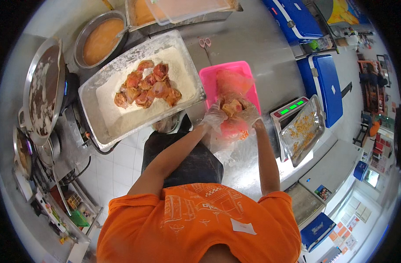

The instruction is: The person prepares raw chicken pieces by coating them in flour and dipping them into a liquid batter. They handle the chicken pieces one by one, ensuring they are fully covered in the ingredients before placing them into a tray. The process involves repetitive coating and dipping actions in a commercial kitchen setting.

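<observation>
My left hand (215,115) and my right hand (249,113) both wear clear plastic gloves. Between them is a piece of raw marinated chicken (232,107), with the fingers of both hands closed around its sides. A clear plastic bag (231,83) lies around and beneath the hands; whether the fingers also grip it is hard to see. Under the bag sits a pink plastic basin (207,77). To the left, several chicken pieces (147,83) are heaped on white flour (179,62) in a rectangular metal tray (88,98).
Scissors (205,43) lie beyond the basin on the steel table (253,42). A digital scale (287,110) and tilted metal tray (302,131) with crumbs stand at right, near a blue cooler box (328,90). A bowl of orange-brown liquid (102,41) and a large pan (44,92) are at left.
</observation>
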